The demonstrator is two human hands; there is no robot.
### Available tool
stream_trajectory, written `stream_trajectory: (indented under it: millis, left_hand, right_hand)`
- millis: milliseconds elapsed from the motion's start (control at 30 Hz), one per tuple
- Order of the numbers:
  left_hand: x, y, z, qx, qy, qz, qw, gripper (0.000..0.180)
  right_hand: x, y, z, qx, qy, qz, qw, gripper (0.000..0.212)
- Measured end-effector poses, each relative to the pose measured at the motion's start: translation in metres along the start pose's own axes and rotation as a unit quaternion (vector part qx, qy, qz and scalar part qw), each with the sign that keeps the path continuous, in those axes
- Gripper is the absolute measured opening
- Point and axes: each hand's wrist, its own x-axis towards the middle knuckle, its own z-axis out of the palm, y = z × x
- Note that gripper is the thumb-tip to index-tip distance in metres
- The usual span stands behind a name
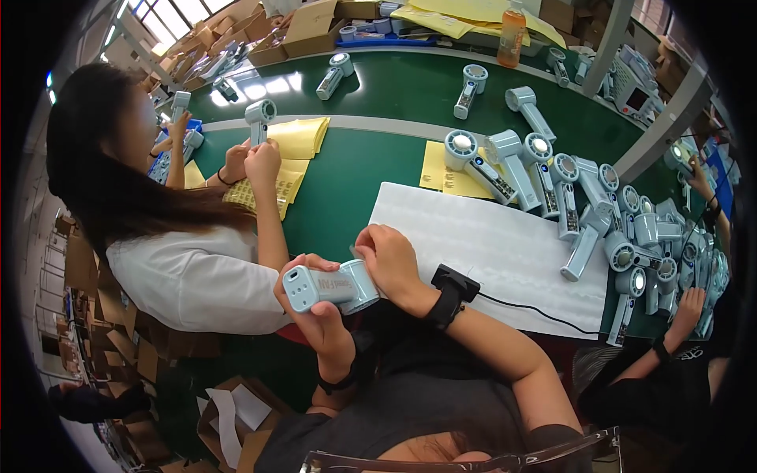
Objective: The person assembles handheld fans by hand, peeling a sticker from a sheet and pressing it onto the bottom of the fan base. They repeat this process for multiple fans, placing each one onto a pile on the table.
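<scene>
A pale blue handheld fan [325, 285] lies in my left hand [330, 335], its handle's end tipped up toward me. The fingers and thumb of that hand wrap round the handle. My right hand [393, 258] is at the fan's round head, fingers bent and pressed together at its far edge. A small translucent bit shows by those fingertips, too faint to name. Black bands circle both my wrists, and a black box with a cable [456, 281] sits on the right one. Beyond my hands a white foam sheet [481, 236] covers the table.
Many similar fans [572, 189] crowd the table's right side, some on yellow sticker sheets [432, 164]. A co-worker [189, 268] at left holds another fan [260, 114]; a person's hand [690, 307] reaches in at right. An orange bottle [512, 35] stands far back. An open carton [236, 422] sits below left.
</scene>
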Motion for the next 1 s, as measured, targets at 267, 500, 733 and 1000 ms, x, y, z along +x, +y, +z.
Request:
stream_trajectory:
  millis: [267,500,733,1000]
  left_hand:
    - [-0.004,-0.020,0.031,0.035,-0.121,0.068,0.990,0.064]
    - [-0.015,-0.018,0.090,0.055,-0.326,0.105,0.938,0.068]
    - [-0.017,-0.018,0.106,0.082,-0.332,0.146,0.928,0.052]
    - [-0.020,-0.019,0.109,0.065,-0.342,0.134,0.928,0.064]
  right_hand:
    - [0.006,-0.008,-0.137,0.346,0.015,0.141,0.928,0.026]
    - [-0.045,-0.044,-0.218,0.415,-0.041,0.209,0.885,0.045]
    - [-0.054,-0.036,-0.221,0.364,-0.025,0.210,0.907,0.042]
    - [-0.053,-0.033,-0.222,0.321,-0.013,0.211,0.923,0.043]
